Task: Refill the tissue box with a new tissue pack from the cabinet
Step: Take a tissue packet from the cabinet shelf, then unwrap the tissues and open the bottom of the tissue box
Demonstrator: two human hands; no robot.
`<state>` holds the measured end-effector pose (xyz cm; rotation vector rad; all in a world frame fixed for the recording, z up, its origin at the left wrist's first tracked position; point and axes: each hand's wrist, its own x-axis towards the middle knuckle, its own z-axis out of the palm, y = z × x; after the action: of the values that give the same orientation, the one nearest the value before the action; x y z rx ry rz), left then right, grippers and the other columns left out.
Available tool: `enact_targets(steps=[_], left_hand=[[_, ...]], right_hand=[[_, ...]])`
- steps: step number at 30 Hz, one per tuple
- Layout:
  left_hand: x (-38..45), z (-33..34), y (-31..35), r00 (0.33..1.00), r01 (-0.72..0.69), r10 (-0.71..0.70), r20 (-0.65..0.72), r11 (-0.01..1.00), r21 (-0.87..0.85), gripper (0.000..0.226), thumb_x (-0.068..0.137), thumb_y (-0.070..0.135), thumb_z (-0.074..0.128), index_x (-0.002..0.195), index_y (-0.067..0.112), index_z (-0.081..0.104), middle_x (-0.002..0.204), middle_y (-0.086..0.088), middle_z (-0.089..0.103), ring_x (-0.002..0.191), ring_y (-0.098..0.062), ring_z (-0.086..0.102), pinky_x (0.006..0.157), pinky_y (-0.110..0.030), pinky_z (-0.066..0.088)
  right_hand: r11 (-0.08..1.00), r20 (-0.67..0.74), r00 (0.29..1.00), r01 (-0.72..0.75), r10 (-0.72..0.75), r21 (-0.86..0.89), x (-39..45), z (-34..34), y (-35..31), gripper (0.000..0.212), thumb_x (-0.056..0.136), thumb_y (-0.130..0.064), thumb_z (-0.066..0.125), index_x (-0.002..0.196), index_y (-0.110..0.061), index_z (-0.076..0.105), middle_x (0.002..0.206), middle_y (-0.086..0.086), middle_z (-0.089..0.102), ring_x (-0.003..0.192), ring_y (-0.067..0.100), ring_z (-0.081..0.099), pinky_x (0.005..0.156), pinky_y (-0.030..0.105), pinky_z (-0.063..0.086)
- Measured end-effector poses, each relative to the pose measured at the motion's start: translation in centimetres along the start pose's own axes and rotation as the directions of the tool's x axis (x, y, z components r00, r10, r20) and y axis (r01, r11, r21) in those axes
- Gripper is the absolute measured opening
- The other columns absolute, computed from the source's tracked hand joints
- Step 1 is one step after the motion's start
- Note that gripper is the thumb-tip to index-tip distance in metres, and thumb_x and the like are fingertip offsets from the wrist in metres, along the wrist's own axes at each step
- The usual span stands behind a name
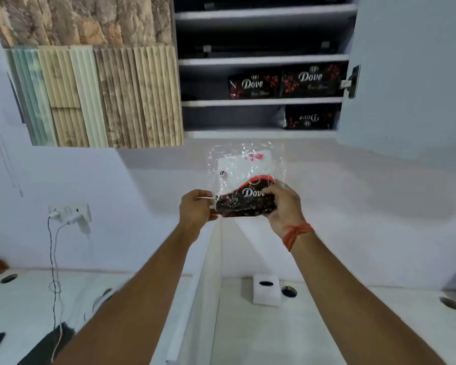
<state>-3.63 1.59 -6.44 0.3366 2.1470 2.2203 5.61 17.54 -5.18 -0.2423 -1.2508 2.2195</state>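
I hold a tissue pack (244, 180) up in front of me, below the open cabinet (263, 102). Its wrapper is clear at the top, showing white tissues, with a black and red "Dove" band at the bottom. My right hand (283, 204) grips the band's right end. My left hand (196, 209) pinches the wrapper's left edge. The white cube tissue box (266, 295), with a dark oval slot on top, stands on the white desk (261, 333) below.
Three more black Dove packs (311, 77) lie on the cabinet's lower shelves. The open cabinet door (406, 75) hangs at right. Ribbed panel samples (98, 96) hang at left. A wall socket with chargers and cables (71, 214) is lower left. Round cable holes (289, 291) dot the desk.
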Motion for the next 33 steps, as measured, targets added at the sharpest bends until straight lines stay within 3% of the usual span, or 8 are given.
enact_targets(steps=[4, 7, 11, 15, 20, 25, 30, 33], left_hand=[[-2.2, 3.7, -6.1, 0.988, 0.126, -0.133, -0.083, 0.988, -0.084, 0.029, 0.082, -0.008, 0.043, 0.094, 0.010, 0.064, 0.093, -0.021, 0.068, 0.070, -0.028, 0.060, 0.063, -0.031, 0.054], [-5.1, 6.9, -11.2, 0.979, 0.175, -0.180, -0.098, 0.983, -0.058, 0.035, 0.082, 0.006, 0.050, 0.115, 0.014, 0.059, 0.101, -0.013, 0.059, 0.087, -0.023, 0.052, 0.067, -0.027, 0.041], [-7.6, 9.8, -18.1, 0.933, 0.341, -0.339, -0.123, 0.940, -0.006, 0.039, 0.093, 0.013, 0.054, 0.131, 0.013, 0.051, 0.115, -0.005, 0.061, 0.103, -0.026, 0.058, 0.088, -0.031, 0.044], [-7.1, 10.7, -26.4, 0.803, 0.571, -0.576, -0.152, 0.817, -0.080, 0.048, 0.092, 0.014, 0.056, 0.138, 0.014, 0.043, 0.112, -0.008, 0.060, 0.100, -0.032, 0.059, 0.083, -0.034, 0.046], [-5.8, 10.9, -35.2, 0.591, 0.776, -0.806, -0.004, 0.570, -0.271, 0.041, 0.088, 0.030, 0.063, 0.123, 0.010, 0.056, 0.103, -0.011, 0.062, 0.100, -0.030, 0.060, 0.087, -0.043, 0.052], [-5.1, 11.5, -40.3, 0.491, 0.831, -0.849, 0.194, 0.390, -0.396, 0.049, 0.085, 0.032, 0.071, 0.127, 0.012, 0.056, 0.121, -0.014, 0.066, 0.110, -0.033, 0.063, 0.081, -0.040, 0.056], [-4.0, 11.1, -43.1, 0.476, 0.812, -0.874, 0.097, 0.394, -0.430, 0.042, 0.083, 0.005, 0.069, 0.124, 0.002, 0.061, 0.120, -0.022, 0.068, 0.107, -0.036, 0.067, 0.071, -0.036, 0.059], [-3.5, 10.8, -43.9, 0.457, 0.810, -0.889, 0.025, 0.405, -0.424, 0.047, 0.076, -0.001, 0.067, 0.123, 0.002, 0.061, 0.115, -0.022, 0.069, 0.100, -0.036, 0.067, 0.072, -0.038, 0.059]], right_hand=[[0.995, -0.113, 0.989, -0.098, 0.100, 0.022, -1.2, -6.0, 4.0, 0.027, 0.082, 0.010, 0.052, 0.088, -0.015, 0.059, 0.086, 0.011, 0.060, 0.077, 0.026, 0.058, 0.072, 0.039, 0.048], [0.984, -0.217, 0.960, -0.177, 0.175, 0.009, -1.4, -10.1, 7.2, 0.035, 0.083, 0.012, 0.053, 0.104, -0.016, 0.055, 0.089, 0.010, 0.062, 0.078, 0.025, 0.060, 0.082, 0.045, 0.051], [0.960, -0.340, 0.904, -0.280, 0.257, -0.020, -1.0, -14.4, 12.3, 0.040, 0.079, 0.011, 0.057, 0.108, -0.017, 0.056, 0.088, 0.011, 0.064, 0.074, 0.024, 0.061, 0.071, 0.037, 0.050], [0.918, -0.439, 0.838, -0.392, 0.325, -0.068, 0.4, -18.7, 18.2, 0.028, 0.075, 0.010, 0.060, 0.085, -0.017, 0.060, 0.081, 0.009, 0.062, 0.071, 0.025, 0.061, 0.062, 0.030, 0.048], [0.853, -0.569, 0.689, -0.519, 0.450, 0.047, 1.5, -23.0, 25.3, 0.029, 0.067, 0.000, 0.075, 0.072, -0.017, 0.053, 0.056, 0.002, 0.058, 0.037, 0.011, 0.053, 0.041, 0.017, 0.040], [0.734, -0.570, 0.586, -0.677, 0.576, 0.046, 1.4, -25.8, 31.5, 0.056, 0.075, 0.013, 0.066, 0.124, -0.009, 0.047, 0.100, 0.020, 0.061, 0.077, 0.027, 0.062, 0.056, 0.029, 0.047], [0.618, -0.424, 0.607, -0.776, 0.672, -0.130, 1.5, -27.2, 32.8, 0.052, 0.076, 0.011, 0.070, 0.120, -0.004, 0.048, 0.090, 0.014, 0.065, 0.076, 0.025, 0.064, 0.067, 0.033, 0.054], [0.588, -0.377, 0.612, -0.786, 0.695, -0.192, 2.5, -28.2, 31.9, 0.064, 0.070, -0.022, 0.082, 0.123, -0.015, 0.045, 0.114, 0.011, 0.065, 0.100, 0.025, 0.063, 0.086, 0.040, 0.050]])
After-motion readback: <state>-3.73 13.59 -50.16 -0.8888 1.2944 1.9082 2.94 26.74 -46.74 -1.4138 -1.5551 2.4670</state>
